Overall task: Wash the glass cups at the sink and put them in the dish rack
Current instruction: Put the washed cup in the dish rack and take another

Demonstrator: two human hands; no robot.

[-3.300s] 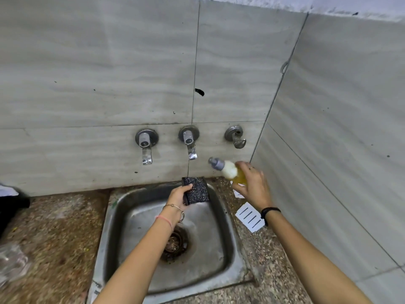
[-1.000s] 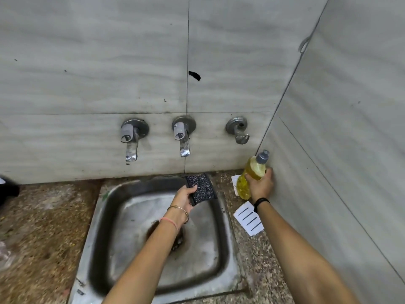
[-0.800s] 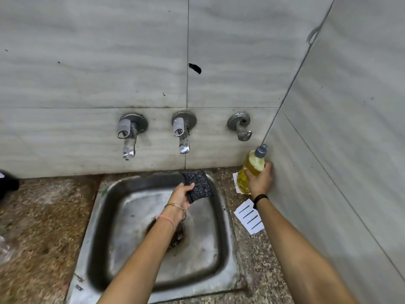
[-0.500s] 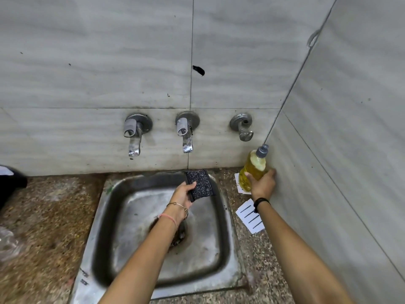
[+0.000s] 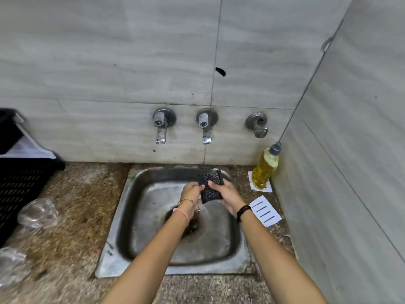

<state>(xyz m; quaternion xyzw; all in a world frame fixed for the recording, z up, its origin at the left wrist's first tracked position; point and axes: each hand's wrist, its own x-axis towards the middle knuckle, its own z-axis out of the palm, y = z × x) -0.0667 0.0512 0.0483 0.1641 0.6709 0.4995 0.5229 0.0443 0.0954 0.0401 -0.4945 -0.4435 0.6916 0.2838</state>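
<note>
Over the steel sink [image 5: 131, 216] both hands hold a black speckled scrub sponge [image 5: 210, 186]. My left hand [image 5: 191, 191] grips its left edge and my right hand [image 5: 226, 196] grips its right side, folding it a little. A clear glass cup [image 5: 38, 212] lies on the speckled counter at the left. Another blurred clear glass [image 5: 11, 264] sits nearer the lower left corner. The black slotted dish rack [image 5: 19, 183] stands at the far left against the wall.
A yellow dish soap bottle [image 5: 265, 168] stands on a paper slip in the right corner. A white card with black lines [image 5: 265, 210] lies right of the sink. Two taps [image 5: 161, 128] [image 5: 206, 126] and a valve [image 5: 257, 125] stick out of the tiled wall.
My right hand set the soap bottle down in the corner, let go, and came to the sponge. The view shifted, bringing the rack and glasses into sight at the left.
</note>
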